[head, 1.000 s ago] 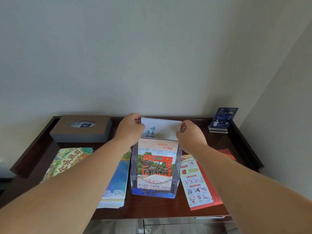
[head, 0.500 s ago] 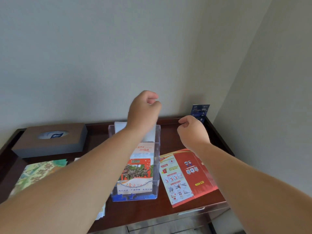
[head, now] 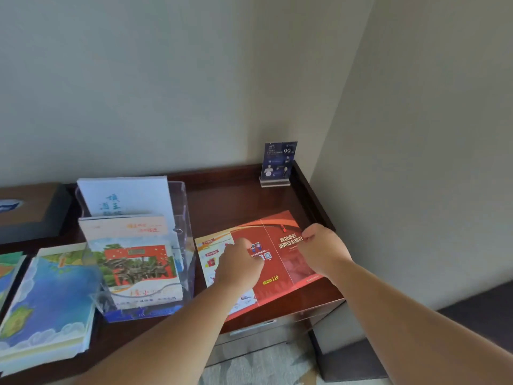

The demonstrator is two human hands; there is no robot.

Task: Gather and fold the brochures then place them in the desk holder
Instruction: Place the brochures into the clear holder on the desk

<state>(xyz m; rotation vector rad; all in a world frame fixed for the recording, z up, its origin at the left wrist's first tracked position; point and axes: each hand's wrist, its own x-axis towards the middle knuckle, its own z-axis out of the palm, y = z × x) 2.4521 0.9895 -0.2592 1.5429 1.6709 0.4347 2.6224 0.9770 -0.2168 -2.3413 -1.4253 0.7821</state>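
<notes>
An unfolded red brochure (head: pixel 280 266) lies flat on the dark wooden desk (head: pixel 230 198), right of the clear acrylic holder (head: pixel 183 207). The holder has a white brochure (head: pixel 125 197) in its back slot and a brochure with a red gate picture (head: pixel 136 262) in front. My left hand (head: pixel 240 263) is over the red brochure's left half, its curled fingers touching the sheet. My right hand (head: pixel 322 250) is over the right panel, thumb and forefinger close together at the paper; whether they pinch it is unclear.
A stack of blue map brochures (head: pixel 52 298) lies left of the holder. A brown tissue box (head: pixel 30 215) sits at the back left and a small blue sign card (head: pixel 279 162) in the back right corner. A raised rim edges the desk, with a wall close on the right.
Both hands have left the white brochure, which now stands in the holder's back slot. They have moved right and down onto the red brochure, and my view has turned right.
</notes>
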